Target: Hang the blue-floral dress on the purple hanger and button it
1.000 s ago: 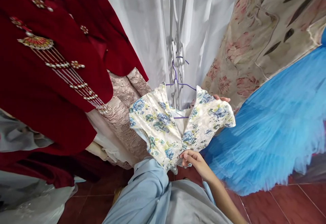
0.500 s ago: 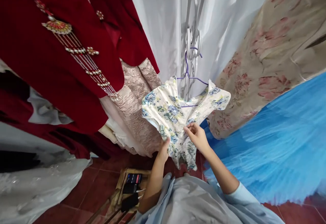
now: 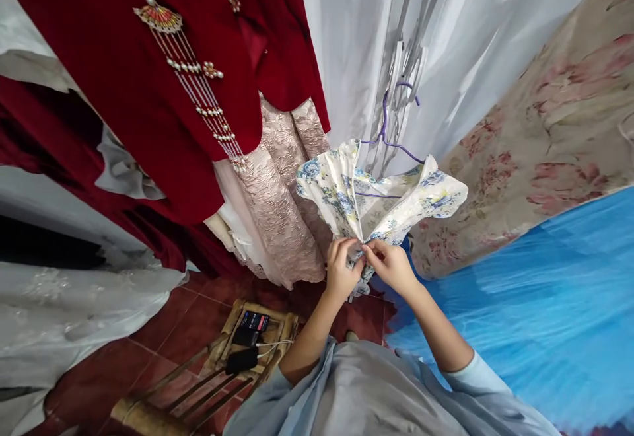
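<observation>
A white blouse with blue flowers (image 3: 341, 188) hangs in front of me on a purple wire hanger (image 3: 384, 125). My left hand (image 3: 343, 265) pinches one front edge of the blouse below the neckline. Opposite it, my right hand (image 3: 389, 263) has its thumb and finger closed on the other front edge. The fingertips of both hands nearly meet at the front opening; any button there is too small to make out. Behind the hands, most of the blouse's lower part is hidden.
Red velvet garments with a beaded tassel (image 3: 191, 72) hang at left, beside a pink brocade skirt (image 3: 282, 191). On the right are a floral beige dress (image 3: 545, 158) and blue tulle (image 3: 535, 297). A bamboo chair (image 3: 282, 317) holds a phone (image 3: 255, 321) on the tiled floor.
My left hand has moved from the blouse's side edge up to the front opening, beside my right hand. The two front edges are now drawn together. The view has shifted left.
</observation>
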The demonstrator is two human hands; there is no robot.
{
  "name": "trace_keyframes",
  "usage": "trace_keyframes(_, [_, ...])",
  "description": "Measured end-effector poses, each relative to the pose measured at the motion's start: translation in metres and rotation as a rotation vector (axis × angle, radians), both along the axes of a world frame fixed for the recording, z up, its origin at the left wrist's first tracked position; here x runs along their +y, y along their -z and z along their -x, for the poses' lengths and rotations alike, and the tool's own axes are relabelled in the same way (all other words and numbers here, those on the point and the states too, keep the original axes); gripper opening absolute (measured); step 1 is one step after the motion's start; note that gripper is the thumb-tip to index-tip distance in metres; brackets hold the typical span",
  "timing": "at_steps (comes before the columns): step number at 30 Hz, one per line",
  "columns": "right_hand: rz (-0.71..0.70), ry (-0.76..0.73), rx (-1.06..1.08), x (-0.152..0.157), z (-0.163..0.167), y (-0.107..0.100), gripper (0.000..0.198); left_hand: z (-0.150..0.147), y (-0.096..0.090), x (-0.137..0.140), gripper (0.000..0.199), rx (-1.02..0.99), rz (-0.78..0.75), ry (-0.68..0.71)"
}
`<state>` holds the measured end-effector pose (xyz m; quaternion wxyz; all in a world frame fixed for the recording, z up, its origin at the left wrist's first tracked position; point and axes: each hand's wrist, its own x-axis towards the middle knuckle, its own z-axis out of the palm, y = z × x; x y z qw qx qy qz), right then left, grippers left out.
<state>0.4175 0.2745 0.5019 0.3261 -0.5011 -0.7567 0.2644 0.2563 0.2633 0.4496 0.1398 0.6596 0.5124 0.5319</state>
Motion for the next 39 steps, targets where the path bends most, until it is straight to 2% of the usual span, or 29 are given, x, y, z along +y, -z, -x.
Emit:
trace_keyframes(3, [-0.149,-0.122,-0.222,0.012,-0.009,-0.015,0.035,-0.009,-0.01,0.021,0.004,0.037,0.054,0.051])
trace_keyframes(6, [-0.303,-0.144,-0.407,0.033,-0.018,-0.039,0.038,-0.002,-0.014,0.026,0.017,0.064,0.069,0.146])
trace_keyframes(9, [-0.421,-0.113,-0.524,0.056,-0.023,-0.073,0.038,0.011,-0.015,0.019,0.025,0.058,0.106,0.234])
trace_keyframes(13, [-0.53,-0.062,-0.624,0.081,-0.02,-0.125,0.036,0.02,-0.019,0.009,0.025,0.03,0.095,0.311])
trace_keyframes(15, [-0.587,-0.009,-0.645,0.09,-0.019,-0.146,0.035,0.02,-0.021,0.007,0.025,0.033,0.071,0.35])
trace_keyframes(18, [-0.616,0.095,-0.628,0.101,-0.021,-0.167,0.032,0.02,-0.02,0.004,0.024,0.068,0.052,0.414])
trace_keyframes(22, [-0.605,0.225,-0.526,0.104,-0.023,-0.178,0.026,0.022,-0.007,0.001,0.023,0.089,0.04,0.497])
trace_keyframes(24, [-0.609,0.282,-0.473,0.1,-0.02,-0.179,0.025,0.026,-0.009,0.007,0.017,0.08,0.009,0.532])
trace_keyframes(25, [-0.613,0.308,-0.449,0.097,-0.018,-0.178,0.024,0.028,-0.016,0.014,0.013,0.07,-0.026,0.545])
trace_keyframes(27, [-0.623,0.353,-0.395,0.088,-0.014,-0.174,0.024,0.033,-0.042,0.032,0.014,0.038,-0.138,0.544])
trace_keyframes(31, [-0.641,0.402,-0.228,0.073,-0.006,-0.156,0.025,0.033,-0.129,0.084,0.026,0.003,-0.404,0.464])
trace_keyframes(34, [-0.725,0.435,-0.108,0.069,-0.003,-0.137,0.027,0.023,-0.184,0.118,0.024,0.158,-0.42,0.534])
trace_keyframes(36, [-0.827,0.448,-0.065,0.073,-0.003,-0.123,0.028,0.016,-0.202,0.131,0.017,0.307,-0.376,0.589])
trace_keyframes(39, [-1.005,0.41,-0.1,0.084,-0.008,-0.108,0.027,0.012,-0.21,0.138,0.014,0.393,-0.323,0.626])
